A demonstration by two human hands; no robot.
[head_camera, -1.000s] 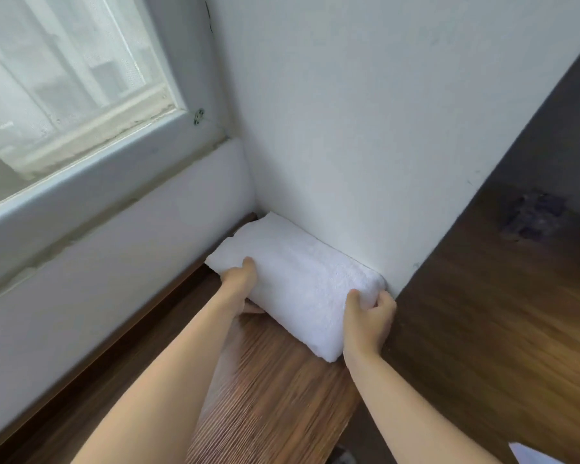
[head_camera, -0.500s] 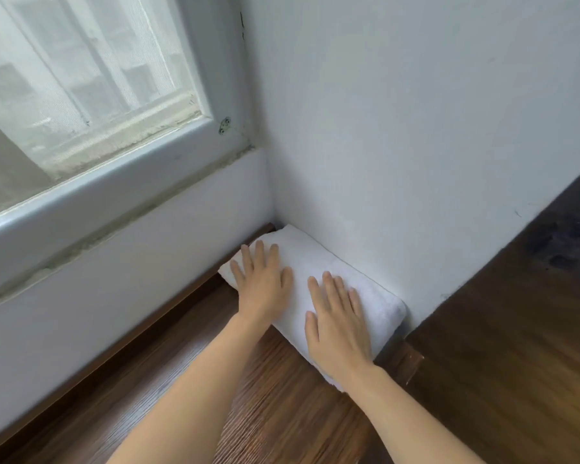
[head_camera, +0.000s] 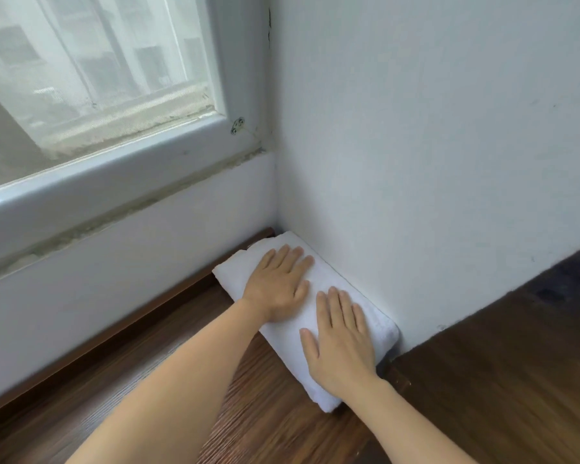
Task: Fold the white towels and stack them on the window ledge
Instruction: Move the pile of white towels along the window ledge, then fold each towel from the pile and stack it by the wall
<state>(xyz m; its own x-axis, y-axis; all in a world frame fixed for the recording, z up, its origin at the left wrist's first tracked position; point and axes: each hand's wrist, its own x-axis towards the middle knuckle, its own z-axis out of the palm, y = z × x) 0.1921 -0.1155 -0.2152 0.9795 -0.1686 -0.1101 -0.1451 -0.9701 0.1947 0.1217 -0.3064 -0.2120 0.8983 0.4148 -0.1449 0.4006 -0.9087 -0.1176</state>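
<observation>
Where white wall (head_camera: pixel 432 162) meets wooden ledge (head_camera: pixel 148 380), towel (head_camera: pixel 379 329).

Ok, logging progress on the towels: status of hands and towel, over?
Left hand flat, pressing the folded white towel. Right hand flat on it too. Towel lies on the wooden ledge, tucked into the corner against the wall. Nothing in the way.

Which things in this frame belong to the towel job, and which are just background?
Job: folded white towel; wooden ledge; left hand and right hand, both flat on the towel.
Background: window; white wall; metal bracket.
</observation>
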